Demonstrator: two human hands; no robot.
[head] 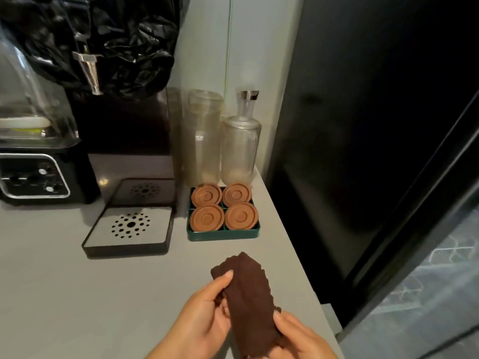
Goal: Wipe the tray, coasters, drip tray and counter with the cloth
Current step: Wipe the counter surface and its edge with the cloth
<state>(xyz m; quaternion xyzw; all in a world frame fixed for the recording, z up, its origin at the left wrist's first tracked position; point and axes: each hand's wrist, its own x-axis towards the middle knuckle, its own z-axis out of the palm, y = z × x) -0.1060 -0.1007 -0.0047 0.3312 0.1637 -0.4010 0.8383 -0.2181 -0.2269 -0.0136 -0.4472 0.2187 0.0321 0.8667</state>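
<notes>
A dark brown cloth [250,299], folded into a long strip, is held above the grey counter [77,294] near its front right edge. My left hand [204,314] pinches its upper left side with the thumb on top. My right hand [298,338] grips its lower end. Beyond the cloth stands a dark green tray [223,235] with several round terracotta coasters [206,218] in its compartments. To the tray's left lies the black drip tray [129,229] with a perforated steel plate.
A drinks dispenser with a steel tap [89,71] and black plastic wrap stands behind the drip tray. A blender base [39,177] is at left. Two clear glass carafes [239,146] stand behind the green tray. A dark fridge [363,125] borders the counter's right edge.
</notes>
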